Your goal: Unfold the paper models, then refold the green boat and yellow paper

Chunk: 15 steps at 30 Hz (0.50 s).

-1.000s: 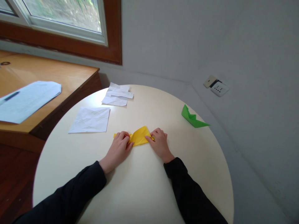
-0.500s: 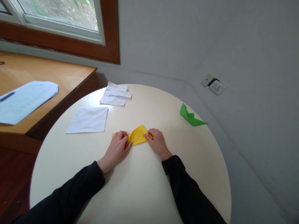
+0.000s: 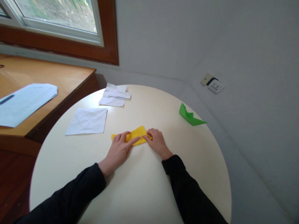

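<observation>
Head view: the left hand (image 3: pixel 118 148) lies flat, fingers spread on the yellow folded paper (image 3: pixel 137 135) – the right hand (image 3: pixel 157 142) pinches its right end – mid tabletop (image 3: pixel 140 186). A white sheet (image 3: pixel 87 121) lies left, a green paper boat (image 3: pixel 189 115) right.

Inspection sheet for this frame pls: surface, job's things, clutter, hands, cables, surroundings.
Surface: round cream table.
Job's things: folded yellow paper, flat on the table.
Clutter: green paper boat at far right; creased white sheet; white paper scraps.
Hands: left hand flat on the paper's left part; right hand pressing its right end.
Cables: nothing seen.
Surroundings: wooden desk with printed papers; window; wall socket.
</observation>
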Each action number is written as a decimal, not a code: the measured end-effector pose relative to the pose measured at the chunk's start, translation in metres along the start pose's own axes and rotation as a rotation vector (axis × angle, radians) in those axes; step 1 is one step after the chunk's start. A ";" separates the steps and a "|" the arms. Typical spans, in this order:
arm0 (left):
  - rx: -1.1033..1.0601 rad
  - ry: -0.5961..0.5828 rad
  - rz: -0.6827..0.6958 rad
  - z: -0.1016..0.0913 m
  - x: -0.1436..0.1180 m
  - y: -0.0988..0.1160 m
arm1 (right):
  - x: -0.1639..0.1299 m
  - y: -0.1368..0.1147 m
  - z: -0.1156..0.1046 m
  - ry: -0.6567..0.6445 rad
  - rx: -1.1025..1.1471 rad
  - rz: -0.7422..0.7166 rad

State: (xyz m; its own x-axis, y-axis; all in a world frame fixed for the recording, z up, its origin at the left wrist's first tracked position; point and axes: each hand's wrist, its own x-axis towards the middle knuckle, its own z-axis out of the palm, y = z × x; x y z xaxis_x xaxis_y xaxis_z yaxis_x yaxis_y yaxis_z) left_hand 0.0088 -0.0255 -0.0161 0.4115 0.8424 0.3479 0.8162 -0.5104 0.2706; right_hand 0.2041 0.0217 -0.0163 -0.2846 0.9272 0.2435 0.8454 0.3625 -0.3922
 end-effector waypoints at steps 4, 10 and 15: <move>0.046 -0.039 0.021 0.001 0.000 0.000 | 0.000 -0.002 -0.001 -0.006 -0.015 0.009; 0.084 -0.124 0.012 0.002 0.002 0.003 | -0.003 -0.006 -0.002 0.016 -0.005 0.029; 0.069 -0.121 -0.021 0.004 0.001 0.003 | -0.009 -0.004 -0.003 0.091 -0.022 0.031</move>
State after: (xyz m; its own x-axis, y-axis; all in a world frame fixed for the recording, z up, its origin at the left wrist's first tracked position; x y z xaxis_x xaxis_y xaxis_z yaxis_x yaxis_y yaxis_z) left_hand 0.0131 -0.0258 -0.0187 0.4363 0.8696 0.2310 0.8496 -0.4827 0.2125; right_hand 0.2042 0.0118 -0.0144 -0.2169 0.9253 0.3111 0.8632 0.3306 -0.3815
